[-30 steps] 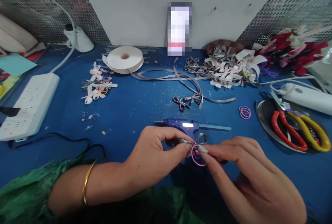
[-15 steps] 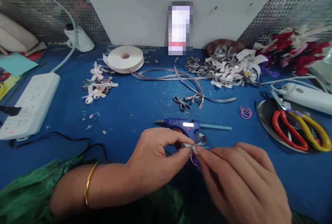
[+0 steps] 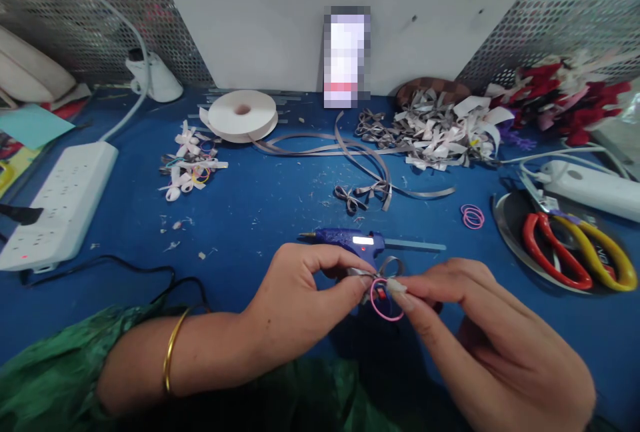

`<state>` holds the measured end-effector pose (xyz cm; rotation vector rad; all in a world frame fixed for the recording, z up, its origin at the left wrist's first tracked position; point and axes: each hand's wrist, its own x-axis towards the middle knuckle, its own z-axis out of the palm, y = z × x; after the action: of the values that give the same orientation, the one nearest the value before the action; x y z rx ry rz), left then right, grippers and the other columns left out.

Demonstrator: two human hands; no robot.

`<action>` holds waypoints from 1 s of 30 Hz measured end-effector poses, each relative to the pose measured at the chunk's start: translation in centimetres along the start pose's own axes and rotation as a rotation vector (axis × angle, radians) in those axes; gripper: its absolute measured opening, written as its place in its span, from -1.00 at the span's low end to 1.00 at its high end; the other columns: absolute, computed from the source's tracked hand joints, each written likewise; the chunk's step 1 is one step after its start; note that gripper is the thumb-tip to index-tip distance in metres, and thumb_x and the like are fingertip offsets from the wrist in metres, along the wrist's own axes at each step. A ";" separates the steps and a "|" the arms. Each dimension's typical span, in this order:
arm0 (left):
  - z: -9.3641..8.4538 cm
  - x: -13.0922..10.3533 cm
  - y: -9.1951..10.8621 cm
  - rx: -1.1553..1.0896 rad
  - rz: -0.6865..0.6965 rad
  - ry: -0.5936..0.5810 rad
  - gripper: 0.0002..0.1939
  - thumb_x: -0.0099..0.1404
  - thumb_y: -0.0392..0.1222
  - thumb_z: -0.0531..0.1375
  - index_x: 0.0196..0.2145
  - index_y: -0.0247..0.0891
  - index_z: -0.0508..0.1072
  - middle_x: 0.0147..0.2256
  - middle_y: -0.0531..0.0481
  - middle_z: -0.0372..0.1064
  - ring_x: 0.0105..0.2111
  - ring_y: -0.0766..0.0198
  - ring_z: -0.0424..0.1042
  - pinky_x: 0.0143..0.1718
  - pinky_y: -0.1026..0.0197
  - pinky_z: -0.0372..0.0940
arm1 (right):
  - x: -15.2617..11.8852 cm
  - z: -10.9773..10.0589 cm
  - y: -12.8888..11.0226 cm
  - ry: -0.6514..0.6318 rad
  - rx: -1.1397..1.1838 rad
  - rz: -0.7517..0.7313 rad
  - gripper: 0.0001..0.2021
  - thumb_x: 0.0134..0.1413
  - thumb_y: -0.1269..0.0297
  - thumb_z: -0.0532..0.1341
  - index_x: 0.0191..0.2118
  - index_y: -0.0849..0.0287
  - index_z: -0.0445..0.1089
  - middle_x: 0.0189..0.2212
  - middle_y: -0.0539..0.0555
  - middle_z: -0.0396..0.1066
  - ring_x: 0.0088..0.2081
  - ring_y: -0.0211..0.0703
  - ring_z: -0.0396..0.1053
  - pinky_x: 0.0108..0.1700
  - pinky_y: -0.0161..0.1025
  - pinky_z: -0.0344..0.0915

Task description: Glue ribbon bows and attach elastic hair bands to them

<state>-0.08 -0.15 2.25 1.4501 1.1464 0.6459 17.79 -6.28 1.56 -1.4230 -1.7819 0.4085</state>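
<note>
My left hand (image 3: pixel 305 305) pinches a small grey ribbon bow (image 3: pixel 393 267) between thumb and forefinger. A pink elastic band (image 3: pixel 386 315) hangs at the bow's middle. My right hand (image 3: pixel 490 332) has its thumb and forefinger pressed together at the top right of the pink band, close beside the bow; whether they grip the band or the bow's centre is hard to tell. Just behind the hands a blue glue gun (image 3: pixel 345 239) lies on its side, a clear glue stick (image 3: pixel 415 246) in its rear. Its handle is partly hidden by the hands.
Behind are a ribbon spool (image 3: pixel 243 115), loose grey ribbon (image 3: pixel 310 145), a heap of bows (image 3: pixel 445 132) and a phone (image 3: pixel 345 59). Pink bands (image 3: pixel 473 217) and red-and-yellow-handled scissors (image 3: pixel 555 252) are at right. A power strip (image 3: pixel 65 199) and finished bows (image 3: pixel 187 162) sit left.
My right hand has shifted and turned, its thumb now in front of the forefinger. The pink band shows as a wide loop below the bow. My left hand has barely moved.
</note>
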 end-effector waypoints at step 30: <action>-0.1 0.0 0.2 0.045 0.028 -0.028 -0.86 0.18 -0.37 0.25 -0.38 -0.29 0.65 -0.42 0.06 0.63 -0.39 0.30 0.59 -0.30 0.37 0.41 | 0.3 -0.2 0.0 -0.002 0.134 0.169 -0.95 0.14 0.33 0.32 -0.33 0.03 0.47 -0.48 -0.10 0.46 -0.47 -0.30 0.42 -0.48 -0.34 0.29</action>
<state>-0.08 -0.11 2.44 1.5113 1.1277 0.6208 17.87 -6.03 1.80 -1.4828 -1.6095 0.6058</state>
